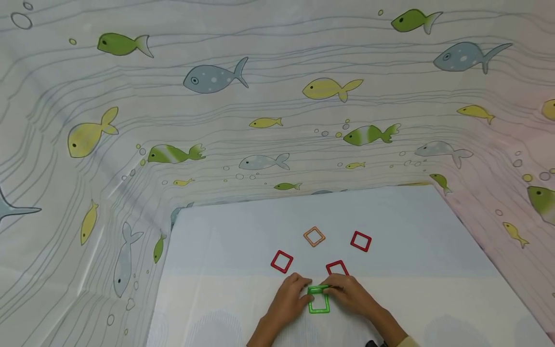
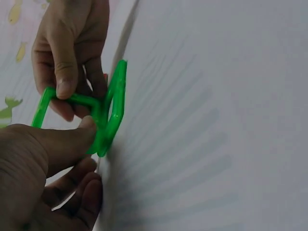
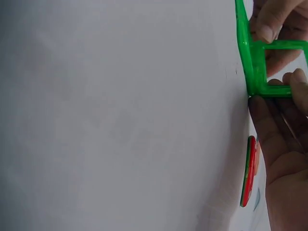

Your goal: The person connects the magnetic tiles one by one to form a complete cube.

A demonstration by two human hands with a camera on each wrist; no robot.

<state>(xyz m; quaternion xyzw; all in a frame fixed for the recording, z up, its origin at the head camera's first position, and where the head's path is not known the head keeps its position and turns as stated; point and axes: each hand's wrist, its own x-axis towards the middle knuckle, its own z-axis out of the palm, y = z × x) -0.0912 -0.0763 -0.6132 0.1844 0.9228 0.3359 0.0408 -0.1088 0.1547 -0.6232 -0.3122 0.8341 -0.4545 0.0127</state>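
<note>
Two green square frame tiles meet along one edge on the white table. One flat green tile lies against the surface; the other green tile stands up from it. My left hand pinches the standing tile from the left, thumb near the shared edge in the left wrist view. From the other side, my right hand pinches the same tile between thumb and fingers. Just beyond the right hand lies a red square frame tile, partly hidden by it.
Farther out on the white table lie a red tile to the left, an orange tile in the middle and another red tile to the right. Behind the table rises a fish-patterned sheet.
</note>
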